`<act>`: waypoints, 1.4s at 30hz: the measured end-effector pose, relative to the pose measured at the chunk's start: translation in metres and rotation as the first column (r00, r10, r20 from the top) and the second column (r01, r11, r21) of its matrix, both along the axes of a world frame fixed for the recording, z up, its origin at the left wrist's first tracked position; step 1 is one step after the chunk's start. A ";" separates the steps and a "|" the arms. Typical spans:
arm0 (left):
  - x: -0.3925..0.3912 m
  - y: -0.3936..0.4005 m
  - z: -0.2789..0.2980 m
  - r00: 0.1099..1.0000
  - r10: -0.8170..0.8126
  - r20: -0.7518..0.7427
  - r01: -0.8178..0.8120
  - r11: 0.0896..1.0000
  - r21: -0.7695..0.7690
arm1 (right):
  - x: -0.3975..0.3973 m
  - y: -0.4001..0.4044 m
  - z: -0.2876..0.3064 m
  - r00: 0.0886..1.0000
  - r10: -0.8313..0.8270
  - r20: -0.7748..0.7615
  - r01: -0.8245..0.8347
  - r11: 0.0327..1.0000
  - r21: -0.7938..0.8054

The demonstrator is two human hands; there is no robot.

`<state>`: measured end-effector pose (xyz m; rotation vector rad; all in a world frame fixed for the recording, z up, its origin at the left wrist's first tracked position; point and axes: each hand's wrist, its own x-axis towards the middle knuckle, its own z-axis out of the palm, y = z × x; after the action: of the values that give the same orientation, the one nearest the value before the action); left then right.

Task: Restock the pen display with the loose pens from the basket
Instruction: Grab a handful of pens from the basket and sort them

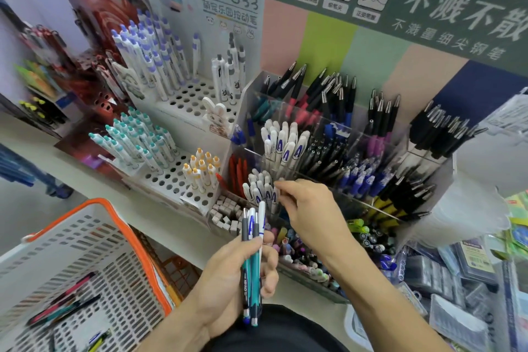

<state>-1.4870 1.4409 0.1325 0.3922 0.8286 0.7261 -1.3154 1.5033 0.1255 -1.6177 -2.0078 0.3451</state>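
Restocking under way: right hand (311,208) pinches a white pen (275,194) into the display (285,151) front bin, left hand (243,274) grips a pen bundle (253,251); basket (114,237) left; next, feed another matching pen.

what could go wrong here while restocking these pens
The left hand grips a mixed bunch of pens, so one could slip out while the right hand works at the white pens. That compartment looks full; pushing another in might tip its neighbours. The teal pens could end up in the wrong slot.
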 end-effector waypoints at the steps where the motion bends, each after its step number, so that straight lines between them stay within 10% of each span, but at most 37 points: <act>1: 0.000 0.000 0.000 1.000 0.003 -0.012 -0.003 1.000 0.022 | 0.000 -0.001 0.001 1.000 0.000 0.008 0.000 1.000 -0.017; 15: 0.001 -0.003 0.003 0.987 -0.158 0.013 0.153 0.972 0.178 | 0.003 -0.049 0.014 0.782 -0.199 -0.590 -0.095 0.898 -0.429; 25: 0.005 0.002 -0.005 0.983 -0.048 -0.176 0.073 0.987 0.142 | 0.015 -0.051 0.032 0.586 -0.274 -0.763 0.130 0.961 -0.245; 32: 0.001 0.003 -0.013 0.992 -0.022 -0.128 0.035 0.994 0.101 | 0.016 -0.037 0.048 0.820 -0.048 -0.571 0.269 0.912 0.310; 42: -0.004 0.002 -0.012 0.998 -0.005 -0.056 0.015 0.985 0.173 | -0.001 -0.007 0.001 0.969 -0.028 -0.247 0.082 0.973 0.215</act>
<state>-1.4910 1.4424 0.1207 0.5743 0.8176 0.7832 -1.3160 1.4960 0.1269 -1.4154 -1.7465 0.2701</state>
